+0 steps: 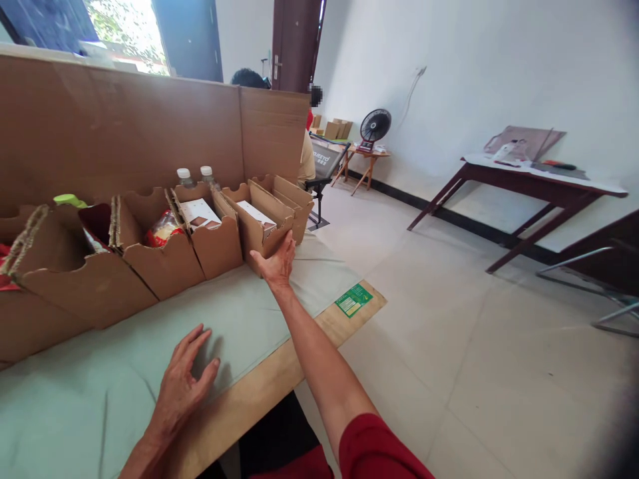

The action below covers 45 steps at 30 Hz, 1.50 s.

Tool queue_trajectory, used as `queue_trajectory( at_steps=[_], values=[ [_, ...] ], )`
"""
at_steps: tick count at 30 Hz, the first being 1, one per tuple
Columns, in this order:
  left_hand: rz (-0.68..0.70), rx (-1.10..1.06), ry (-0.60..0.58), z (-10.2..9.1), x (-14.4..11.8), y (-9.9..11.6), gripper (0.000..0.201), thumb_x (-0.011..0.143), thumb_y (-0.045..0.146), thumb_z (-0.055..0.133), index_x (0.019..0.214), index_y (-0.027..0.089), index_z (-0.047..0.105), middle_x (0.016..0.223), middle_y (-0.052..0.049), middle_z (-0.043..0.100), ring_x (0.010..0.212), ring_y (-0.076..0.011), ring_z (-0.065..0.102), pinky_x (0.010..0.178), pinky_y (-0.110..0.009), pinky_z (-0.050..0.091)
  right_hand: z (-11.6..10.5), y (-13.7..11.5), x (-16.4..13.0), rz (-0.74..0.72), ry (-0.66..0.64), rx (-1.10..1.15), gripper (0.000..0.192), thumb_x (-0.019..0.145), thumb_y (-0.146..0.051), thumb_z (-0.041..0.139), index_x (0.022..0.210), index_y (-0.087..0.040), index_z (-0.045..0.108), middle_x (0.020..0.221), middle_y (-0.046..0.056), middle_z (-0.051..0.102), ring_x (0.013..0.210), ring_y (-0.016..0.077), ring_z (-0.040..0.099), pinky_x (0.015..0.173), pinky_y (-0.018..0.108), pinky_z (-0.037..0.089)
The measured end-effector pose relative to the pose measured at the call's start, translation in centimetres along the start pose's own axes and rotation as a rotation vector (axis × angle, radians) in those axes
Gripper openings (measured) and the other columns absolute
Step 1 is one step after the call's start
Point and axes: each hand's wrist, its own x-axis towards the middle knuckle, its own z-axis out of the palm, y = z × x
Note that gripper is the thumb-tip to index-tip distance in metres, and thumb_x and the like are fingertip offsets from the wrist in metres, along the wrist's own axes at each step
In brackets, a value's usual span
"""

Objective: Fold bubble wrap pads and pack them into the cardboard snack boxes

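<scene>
Cardboard boxes stand in a slanted row along the far side of the table (279, 379), which is covered with a pale green cloth. The right hand (277, 264) reaches out on a straight arm and presses its fingers, held together, against the near corner of one open box (259, 229) (the second from the right end of the row); a white packet lies inside that box. The left hand (184, 382) rests flat on the cloth near the table's front edge, fingers spread apart, holding nothing. Two bottles (196, 177) with white caps stand behind the boxes, before a tall cardboard sheet (124, 126).
</scene>
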Motion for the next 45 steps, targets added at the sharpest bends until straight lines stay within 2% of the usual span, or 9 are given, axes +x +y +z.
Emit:
queue_trajectory(
  at_steps=[4, 12, 21, 29, 32, 36, 38, 41, 45],
  values=[
    [0.043, 0.025, 0.01, 0.2, -0.2, -0.1, 0.048, 0.09, 0.049, 0.061, 0.127, 0.021, 0.073, 0.145, -0.016, 0.066, 0.133, -0.0341, 0.064, 0.104, -0.05, 0.06, 0.0, 1.4, -0.7, -0.064, -0.105, -0.065, 0.116, 0.072, -0.047, 0.087, 0.162, -0.009, 0.024, 0.165, 0.034, 0.028, 0.155, 0.0458, 0.032, 0.121, 0.063, 0.034],
    [0.13, 0.08, -0.01, 0.3, -0.6, -0.1, 0.042, 0.093, 0.041, 0.061, 0.128, 0.021, 0.072, 0.147, -0.017, 0.064, 0.132, -0.0355, 0.064, 0.107, -0.056, 0.058, -0.2, 2.4, -2.8, -0.158, -0.217, -0.123, 0.04, 0.089, -0.028, 0.069, 0.127, -0.016, 0.06, 0.126, 0.017, 0.067, 0.122, 0.0313, 0.063, 0.105, 0.047, 0.049],
    [0.141, 0.111, -0.016, 0.3, -0.7, 0.1, 0.041, 0.093, 0.039, 0.061, 0.129, 0.024, 0.072, 0.148, -0.015, 0.063, 0.134, -0.0338, 0.063, 0.109, -0.055, 0.056, 1.6, 2.3, -1.6, -0.229, -0.319, -0.132, 0.056, 0.09, -0.021, 0.062, 0.144, -0.013, 0.054, 0.143, 0.02, 0.062, 0.132, 0.0318, 0.059, 0.11, 0.047, 0.047],
    [0.188, 0.134, 0.02, 0.8, -0.9, 0.6, 0.039, 0.094, 0.032, 0.06, 0.129, 0.021, 0.071, 0.147, -0.018, 0.062, 0.132, -0.0365, 0.063, 0.106, -0.059, 0.057, 0.5, 2.8, -2.1, -0.292, -0.379, -0.09, 0.059, 0.083, -0.019, 0.062, 0.142, -0.017, 0.061, 0.149, 0.017, 0.061, 0.138, 0.0326, 0.056, 0.112, 0.05, 0.048],
    [0.191, 0.134, 0.018, 0.9, -1.0, 0.9, 0.039, 0.093, 0.03, 0.059, 0.13, 0.021, 0.069, 0.148, -0.018, 0.062, 0.132, -0.0361, 0.063, 0.106, -0.058, 0.057, -0.6, 0.6, -1.9, -0.305, -0.356, -0.052, 0.049, 0.09, -0.021, 0.055, 0.138, -0.017, 0.063, 0.133, 0.015, 0.07, 0.117, 0.0276, 0.068, 0.107, 0.046, 0.052],
    [0.189, 0.118, 0.01, 0.8, -0.9, 0.9, 0.039, 0.092, 0.03, 0.061, 0.13, 0.021, 0.07, 0.148, -0.018, 0.062, 0.133, -0.0358, 0.063, 0.107, -0.058, 0.057, -1.1, -5.8, -0.5, -0.418, -0.407, -0.027, 0.058, 0.1, -0.024, 0.046, 0.158, -0.021, 0.046, 0.102, 0.004, 0.076, 0.084, 0.0186, 0.071, 0.09, 0.033, 0.057],
    [0.175, 0.109, 0.014, 0.7, -0.8, 0.9, 0.039, 0.092, 0.029, 0.061, 0.129, 0.021, 0.07, 0.147, -0.017, 0.063, 0.132, -0.0351, 0.063, 0.107, -0.057, 0.057, -0.7, -9.2, 0.8, -0.485, -0.507, -0.174, 0.064, 0.097, -0.022, 0.05, 0.161, -0.023, 0.042, 0.094, 0.003, 0.077, 0.085, 0.0221, 0.072, 0.089, 0.036, 0.056],
    [0.158, 0.088, 0.041, 0.7, -0.6, 0.9, 0.037, 0.092, 0.028, 0.059, 0.127, 0.021, 0.071, 0.145, -0.017, 0.064, 0.13, -0.0337, 0.065, 0.105, -0.054, 0.059, 0.3, -12.7, 2.3, -0.497, -0.631, -0.401, 0.052, 0.092, -0.016, 0.056, 0.144, -0.022, 0.06, 0.1, 0.009, 0.079, 0.096, 0.0303, 0.074, 0.088, 0.041, 0.056],
    [0.094, 0.026, 0.114, 0.2, -0.3, 1.4, 0.033, 0.094, 0.029, 0.059, 0.122, 0.02, 0.073, 0.142, -0.017, 0.066, 0.128, -0.0322, 0.067, 0.089, -0.043, 0.066, -0.6, -13.2, 1.6, -0.473, -0.614, -0.438, 0.032, 0.096, -0.017, 0.052, 0.123, -0.021, 0.07, 0.103, 0.013, 0.08, 0.099, 0.0337, 0.075, 0.085, 0.042, 0.055]
  ],
)
